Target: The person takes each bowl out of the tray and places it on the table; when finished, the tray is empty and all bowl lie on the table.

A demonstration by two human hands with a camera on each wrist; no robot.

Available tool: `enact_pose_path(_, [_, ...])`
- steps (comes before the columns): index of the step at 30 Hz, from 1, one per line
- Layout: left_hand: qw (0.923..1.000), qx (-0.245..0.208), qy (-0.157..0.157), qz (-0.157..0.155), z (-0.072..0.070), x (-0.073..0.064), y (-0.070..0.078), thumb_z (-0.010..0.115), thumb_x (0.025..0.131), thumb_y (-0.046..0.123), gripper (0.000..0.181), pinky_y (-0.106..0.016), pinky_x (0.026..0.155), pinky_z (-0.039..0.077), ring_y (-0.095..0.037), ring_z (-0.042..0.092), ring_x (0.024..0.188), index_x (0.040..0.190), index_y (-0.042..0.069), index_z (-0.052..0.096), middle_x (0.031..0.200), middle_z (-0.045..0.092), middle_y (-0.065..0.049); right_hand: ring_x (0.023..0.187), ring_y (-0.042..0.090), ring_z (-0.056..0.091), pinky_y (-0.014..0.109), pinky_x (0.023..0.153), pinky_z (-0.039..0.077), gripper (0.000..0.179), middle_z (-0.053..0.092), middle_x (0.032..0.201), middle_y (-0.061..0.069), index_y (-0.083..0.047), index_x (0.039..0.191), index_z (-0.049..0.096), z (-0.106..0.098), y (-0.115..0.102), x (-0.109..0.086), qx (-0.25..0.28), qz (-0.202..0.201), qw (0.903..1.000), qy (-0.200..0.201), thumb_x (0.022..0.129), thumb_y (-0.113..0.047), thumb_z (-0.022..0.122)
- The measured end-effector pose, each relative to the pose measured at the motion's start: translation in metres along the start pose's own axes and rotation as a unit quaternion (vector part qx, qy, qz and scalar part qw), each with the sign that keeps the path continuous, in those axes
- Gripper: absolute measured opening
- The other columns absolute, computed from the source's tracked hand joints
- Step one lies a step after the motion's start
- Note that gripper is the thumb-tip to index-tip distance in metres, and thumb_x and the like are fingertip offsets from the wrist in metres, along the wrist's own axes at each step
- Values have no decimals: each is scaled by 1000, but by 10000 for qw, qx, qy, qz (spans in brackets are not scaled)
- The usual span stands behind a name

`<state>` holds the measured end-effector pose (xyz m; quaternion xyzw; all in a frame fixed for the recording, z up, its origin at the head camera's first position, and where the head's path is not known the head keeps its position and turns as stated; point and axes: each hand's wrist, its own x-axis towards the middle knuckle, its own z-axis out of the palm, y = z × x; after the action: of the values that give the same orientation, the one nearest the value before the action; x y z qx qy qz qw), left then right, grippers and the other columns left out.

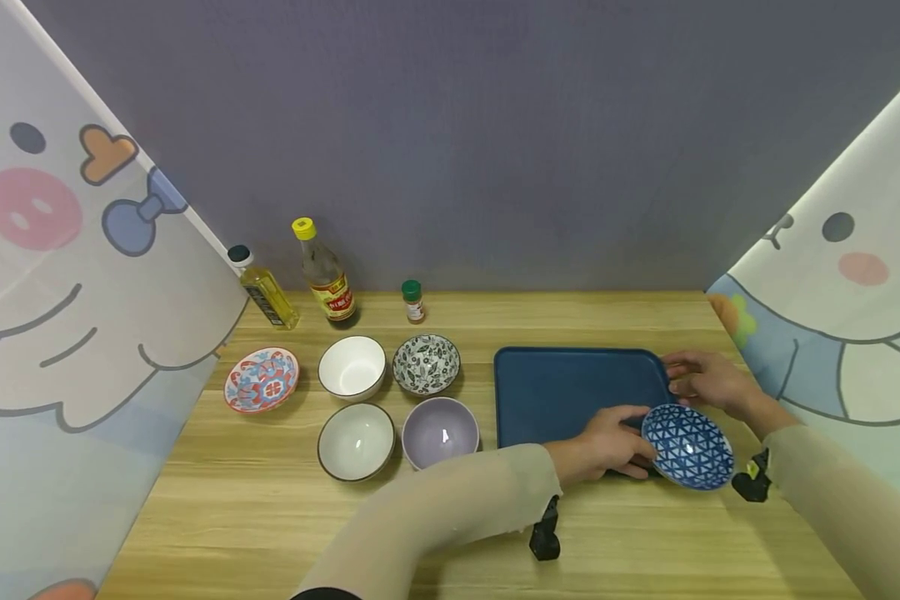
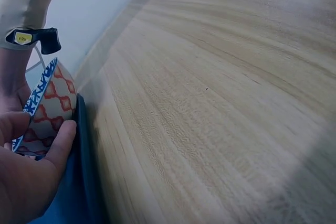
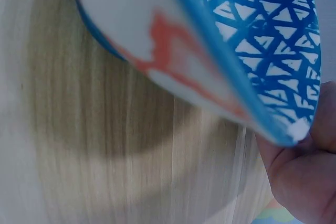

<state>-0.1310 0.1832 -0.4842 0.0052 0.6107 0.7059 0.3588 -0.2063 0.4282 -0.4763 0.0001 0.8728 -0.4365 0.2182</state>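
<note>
My left hand [image 1: 613, 442] pinches the left rim of a bowl [image 1: 687, 446] over the right front part of a dark blue tray [image 1: 570, 392]. Blue and white triangles cover the bowl's inside; its outside [image 2: 55, 103] is white with a red pattern. In the left wrist view the bowl is tilted, thumb on one side of its wall and a finger on the other. Beyond the bowl, my right hand [image 1: 708, 383] is by the tray's right edge with fingers loosely bent. The right wrist view shows part of that hand [image 3: 310, 177] behind the bowl's rim; contact is unclear.
Left of the tray stand a purple bowl [image 1: 440, 433], a floral bowl [image 1: 426, 365], two white bowls [image 1: 352, 367] and a red-blue patterned dish [image 1: 262, 380]. An oil bottle [image 1: 268, 296], a dark sauce bottle [image 1: 330, 283] and a green-capped jar [image 1: 414, 302] stand along the back wall.
</note>
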Motion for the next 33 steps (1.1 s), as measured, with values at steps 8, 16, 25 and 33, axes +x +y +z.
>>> enact_pose_path(8, [9995, -303, 24, 4, -3, -4, -2, 67, 85, -16, 64, -62, 82, 61, -43, 74, 87, 137, 21, 65, 98, 76, -15, 99, 22, 66, 35, 77, 64, 59, 42, 140, 43, 15, 150, 32, 1, -1, -2, 74, 32, 10000, 8, 97, 7, 56])
enact_pose_path(16, [9988, -403, 268, -108, -8, -8, -4, 67, 85, -13, 57, -56, 79, 63, -30, 72, 70, 128, 25, 70, 90, 75, -20, 95, 21, 65, 36, 75, 64, 61, 41, 141, 42, 15, 150, 31, 2, -1, -1, 168, 58, 9998, 12, 96, 8, 58])
enact_pose_path(25, [9986, -428, 270, -121, -21, -13, -5, 66, 85, -9, 57, -53, 75, 65, -19, 64, 58, 128, 28, 68, 90, 74, -25, 95, 20, 65, 36, 76, 65, 60, 43, 139, 41, 16, 150, 33, 2, -1, 0, 131, 73, 9999, -1, 96, 6, 60])
enact_pose_path(33, [9985, -526, 147, -8, -30, -20, 4, 65, 85, -8, 58, -53, 76, 64, -20, 64, 56, 132, 26, 67, 94, 75, -23, 93, 20, 66, 36, 76, 65, 60, 43, 138, 43, 17, 149, 33, 2, 0, -1, 66, -14, 10000, 56, 96, 7, 59])
